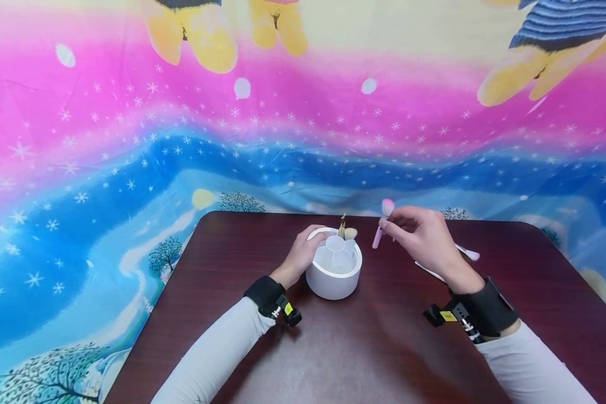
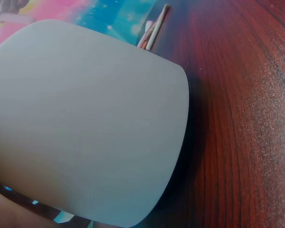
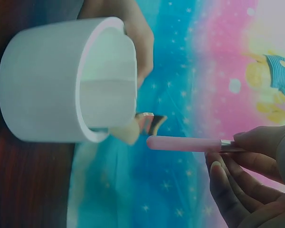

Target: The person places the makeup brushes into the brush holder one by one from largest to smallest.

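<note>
My left hand (image 1: 301, 252) grips a round white brush holder (image 1: 333, 285) at its left side, with the thumb at the rim. Dividers split its inside into compartments around a middle ring. Two makeup brushes stand at the back of it, one with a pale rounded head (image 1: 350, 233). To the right, my right hand (image 1: 424, 235) pinches a pink makeup brush (image 3: 183, 144) near its silver collar. The brush is raised beside the holder, with its pink and white bristles up and its handle end down. In the left wrist view the holder's wall (image 2: 95, 118) hides most of my left hand.
Further makeup brushes lie on the dark wooden table (image 1: 262, 348), one with a pink end (image 1: 472, 255) behind my right wrist and a pale one (image 1: 429, 271) near it. A printed cloth (image 1: 303, 134) hangs behind the table's back edge.
</note>
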Action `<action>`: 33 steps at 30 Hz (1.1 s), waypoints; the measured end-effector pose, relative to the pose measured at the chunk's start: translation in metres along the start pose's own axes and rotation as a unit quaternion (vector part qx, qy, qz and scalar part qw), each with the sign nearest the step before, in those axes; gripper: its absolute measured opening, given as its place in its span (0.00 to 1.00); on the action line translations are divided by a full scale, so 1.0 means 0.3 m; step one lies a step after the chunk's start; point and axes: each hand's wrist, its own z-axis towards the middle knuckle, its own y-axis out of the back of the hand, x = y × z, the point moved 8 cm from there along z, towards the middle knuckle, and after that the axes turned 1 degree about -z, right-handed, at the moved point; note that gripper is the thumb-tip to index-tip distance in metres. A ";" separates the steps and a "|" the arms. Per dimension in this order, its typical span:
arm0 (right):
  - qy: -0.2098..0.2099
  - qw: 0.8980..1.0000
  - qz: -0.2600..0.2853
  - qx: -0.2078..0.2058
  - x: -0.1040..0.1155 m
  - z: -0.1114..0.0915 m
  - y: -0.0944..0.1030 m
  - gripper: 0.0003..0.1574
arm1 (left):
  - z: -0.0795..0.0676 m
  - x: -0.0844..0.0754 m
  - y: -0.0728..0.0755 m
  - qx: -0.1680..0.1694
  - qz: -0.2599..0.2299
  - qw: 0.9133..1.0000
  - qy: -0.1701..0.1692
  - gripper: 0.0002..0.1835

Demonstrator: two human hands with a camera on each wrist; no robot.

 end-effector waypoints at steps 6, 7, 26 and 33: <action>0.004 1.000 0.017 0.022 0.003 0.003 -0.055 0.02 | -0.002 -0.006 -0.002 0.000 -0.004 1.000 -0.005 0.16; 0.003 1.000 0.015 0.025 0.003 0.002 -0.063 0.02 | -0.003 -0.008 -0.001 -0.001 -0.004 1.000 -0.007 0.16; -0.024 0.991 0.053 0.118 -0.046 -0.049 -0.216 0.05 | -0.005 -0.014 0.000 -0.005 -0.003 1.000 -0.013 0.16; -0.039 0.989 0.053 0.132 -0.072 -0.060 -0.244 0.04 | -0.007 -0.011 -0.002 -0.002 -0.002 1.000 -0.006 0.16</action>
